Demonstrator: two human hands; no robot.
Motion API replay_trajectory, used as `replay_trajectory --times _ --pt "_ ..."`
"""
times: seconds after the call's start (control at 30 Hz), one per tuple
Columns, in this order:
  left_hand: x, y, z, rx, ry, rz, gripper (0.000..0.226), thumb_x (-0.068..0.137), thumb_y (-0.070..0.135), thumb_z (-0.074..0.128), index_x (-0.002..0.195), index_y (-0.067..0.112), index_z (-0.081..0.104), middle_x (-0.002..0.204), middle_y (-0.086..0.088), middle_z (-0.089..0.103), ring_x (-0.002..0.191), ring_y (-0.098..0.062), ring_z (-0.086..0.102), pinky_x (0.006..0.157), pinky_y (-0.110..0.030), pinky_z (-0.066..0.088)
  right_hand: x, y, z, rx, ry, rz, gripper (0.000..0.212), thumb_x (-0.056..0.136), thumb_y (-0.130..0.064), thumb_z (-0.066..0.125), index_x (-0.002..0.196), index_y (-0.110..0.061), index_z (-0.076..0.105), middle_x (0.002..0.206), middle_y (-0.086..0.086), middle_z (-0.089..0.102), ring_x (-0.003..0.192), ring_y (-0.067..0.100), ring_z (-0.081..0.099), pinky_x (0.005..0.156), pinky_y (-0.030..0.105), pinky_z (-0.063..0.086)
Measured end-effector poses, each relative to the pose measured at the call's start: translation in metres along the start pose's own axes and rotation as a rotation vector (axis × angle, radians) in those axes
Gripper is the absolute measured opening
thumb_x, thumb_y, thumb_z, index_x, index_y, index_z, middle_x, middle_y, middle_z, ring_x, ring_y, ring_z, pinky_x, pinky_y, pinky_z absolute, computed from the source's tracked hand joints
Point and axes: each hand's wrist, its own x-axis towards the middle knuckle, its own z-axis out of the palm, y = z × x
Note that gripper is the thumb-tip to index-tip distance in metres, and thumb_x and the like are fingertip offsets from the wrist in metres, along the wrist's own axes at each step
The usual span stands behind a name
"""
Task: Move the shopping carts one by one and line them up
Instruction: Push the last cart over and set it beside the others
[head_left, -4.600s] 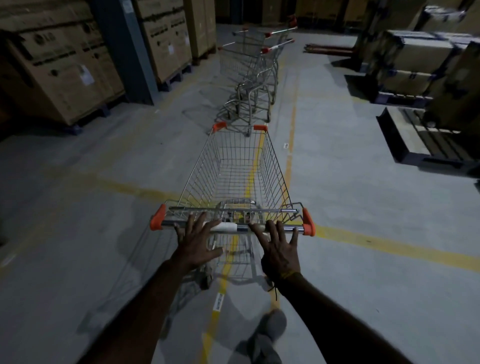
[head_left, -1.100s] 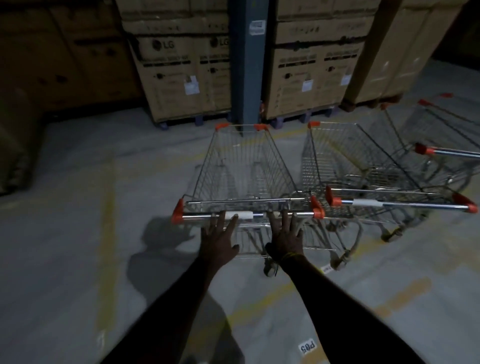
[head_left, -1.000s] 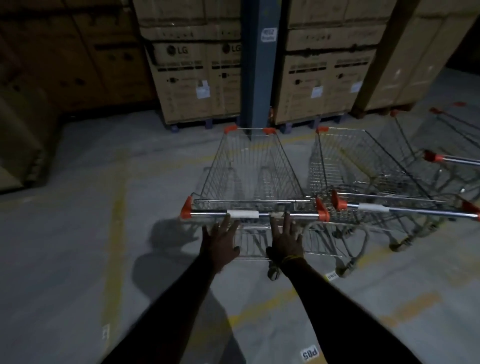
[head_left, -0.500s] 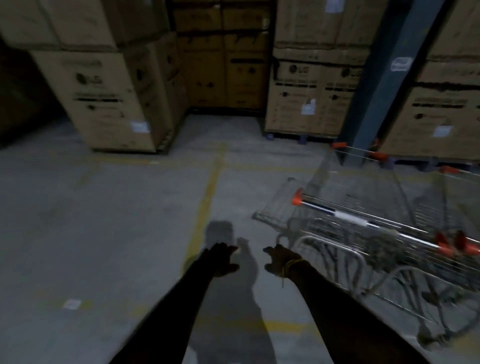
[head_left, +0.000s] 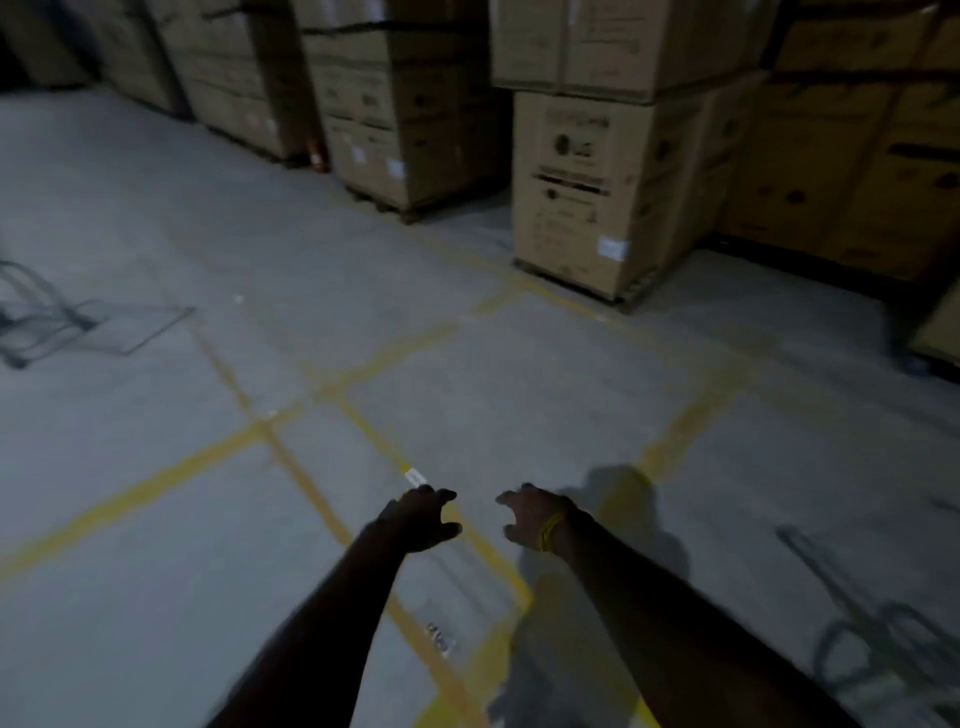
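No whole shopping cart is in view. My left hand (head_left: 422, 519) and my right hand (head_left: 531, 517) reach forward over the concrete floor, a short gap between them, fingers loosely curled and holding nothing. A yellow band circles my right wrist. A blurred wire frame, possibly part of a cart (head_left: 883, 639), shows at the lower right edge. A cart-like shadow or wire outline (head_left: 78, 322) lies on the floor at the far left.
Stacked cardboard boxes on pallets (head_left: 587, 192) line the far side from left to right. Yellow floor lines (head_left: 291, 421) cross the grey concrete floor in front of me. My own shadow (head_left: 613, 499) falls on the floor to the right.
Both hands let go of the cart handle after it came beside the other carts. The view has swung left, so the carts have dropped out of sight on the right.
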Motion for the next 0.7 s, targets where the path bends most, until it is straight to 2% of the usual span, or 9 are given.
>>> replay_trajectory --times 0.13,0.27,0.5,0.7 --pt "-0.006 -0.066 -0.008 -0.082 0.019 -0.149 0.071 0.092 0.054 0.052 0.152 0.025 0.025 0.146 -0.012 0.038 0.132 -0.03 0.042 0.107 -0.045 0.039 0.053 -0.065 -0.02 -0.106 -0.003 -0.125 0.065 0.094 -0.043 0.051 0.153 -0.03 0.026 0.152 0.011 0.031 0.133 0.035 0.042 0.107 0.044 0.037" --pt "0.004 -0.12 -0.021 -0.146 0.045 -0.278 0.07 0.092 0.053 0.053 0.151 0.026 0.026 0.145 -0.011 0.039 0.131 -0.03 0.043 0.105 -0.044 0.04 0.115 -0.11 -0.041 -0.172 -0.031 -0.235 0.065 0.095 -0.043 0.052 0.153 -0.03 0.025 0.155 0.011 0.027 0.134 0.036 0.041 0.109 0.044 0.035" --pt "0.057 -0.184 -0.064 -0.212 0.039 -0.455 0.069 0.093 0.053 0.051 0.152 0.028 0.025 0.145 -0.01 0.039 0.129 -0.03 0.045 0.103 -0.043 0.04 0.225 -0.157 -0.102 -0.273 -0.115 -0.359 0.066 0.099 -0.043 0.049 0.155 -0.029 0.018 0.163 0.01 0.01 0.142 0.038 0.03 0.113 0.05 0.03" --pt "0.102 -0.218 -0.101 -0.263 0.062 -0.514 0.069 0.094 0.052 0.051 0.152 0.026 0.024 0.146 -0.01 0.038 0.128 -0.031 0.046 0.103 -0.043 0.042 0.301 -0.184 -0.144 -0.31 -0.122 -0.446 0.063 0.098 -0.041 0.048 0.154 -0.028 0.022 0.16 0.01 0.018 0.139 0.035 0.036 0.11 0.045 0.035"
